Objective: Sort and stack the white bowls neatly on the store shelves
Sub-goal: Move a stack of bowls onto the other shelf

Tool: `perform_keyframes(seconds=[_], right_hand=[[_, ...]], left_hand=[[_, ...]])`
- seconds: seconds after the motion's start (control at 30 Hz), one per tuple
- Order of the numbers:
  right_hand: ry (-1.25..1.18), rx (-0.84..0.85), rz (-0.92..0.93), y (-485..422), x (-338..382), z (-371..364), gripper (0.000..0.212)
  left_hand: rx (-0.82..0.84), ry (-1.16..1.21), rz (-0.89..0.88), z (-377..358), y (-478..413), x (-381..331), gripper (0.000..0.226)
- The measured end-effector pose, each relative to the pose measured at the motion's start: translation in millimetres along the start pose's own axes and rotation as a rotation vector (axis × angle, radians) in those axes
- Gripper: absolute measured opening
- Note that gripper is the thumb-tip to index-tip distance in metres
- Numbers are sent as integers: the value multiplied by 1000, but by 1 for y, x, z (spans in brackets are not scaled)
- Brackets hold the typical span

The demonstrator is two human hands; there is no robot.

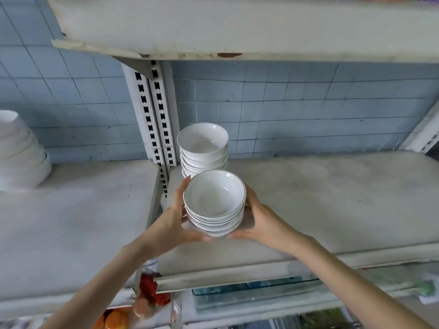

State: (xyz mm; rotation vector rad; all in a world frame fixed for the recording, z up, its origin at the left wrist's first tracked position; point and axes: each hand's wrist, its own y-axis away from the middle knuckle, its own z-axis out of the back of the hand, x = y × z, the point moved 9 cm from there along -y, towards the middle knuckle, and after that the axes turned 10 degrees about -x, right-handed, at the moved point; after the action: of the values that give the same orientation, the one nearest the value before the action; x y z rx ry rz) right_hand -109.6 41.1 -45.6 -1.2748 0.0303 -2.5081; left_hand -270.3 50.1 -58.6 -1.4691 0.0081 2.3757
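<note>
Held stack: a short stack of white bowls with thin dark rims (215, 205), nested one in another, held between both hands above the front part of the right-hand shelf (320, 200).
Left hand: the left hand (174, 219) grips the stack's left side, fingers curved up along the bowls, thumb curled under the bottom one.
Right hand: the right hand (260, 218) clasps the right side, fingers wrapped behind the stack, thumb under its lower edge.
Rear stack: a taller stack of plain white bowls (203, 148) stands on the same shelf just behind the held one, close to the slotted upright (154, 110).
Left shelf: a blurred pile of white bowls (20, 150) sits at the far left edge, well apart from the hands.
Backdrop: pale blue tiled wall (308, 108); another shelf (213, 24) overhead.
Below: a clear blue-tinted tray (249, 290) and red and orange items (152, 293), too blurred to name.
</note>
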Motion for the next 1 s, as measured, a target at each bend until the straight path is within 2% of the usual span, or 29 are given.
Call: perform_keyframes(seconds=[0.23, 0.4, 0.5, 0.73, 1.0], right_hand=[[-94, -24, 31, -12, -11, 2, 113], [-145, 6, 77, -16, -13, 1, 110], [-157, 56, 98, -15, -12, 1, 111], [-261, 133, 133, -7, 6, 9, 111], [-349, 180, 176, -4, 28, 11, 111]], left_hand=[[-82, 28, 94, -1, 6, 7, 127], [-202, 63, 129, 1, 14, -2, 119], [-247, 46, 141, -2, 25, -4, 123], [-350, 12, 133, 4, 48, -27, 132], [-443, 72, 112, 17, 62, -61, 119]])
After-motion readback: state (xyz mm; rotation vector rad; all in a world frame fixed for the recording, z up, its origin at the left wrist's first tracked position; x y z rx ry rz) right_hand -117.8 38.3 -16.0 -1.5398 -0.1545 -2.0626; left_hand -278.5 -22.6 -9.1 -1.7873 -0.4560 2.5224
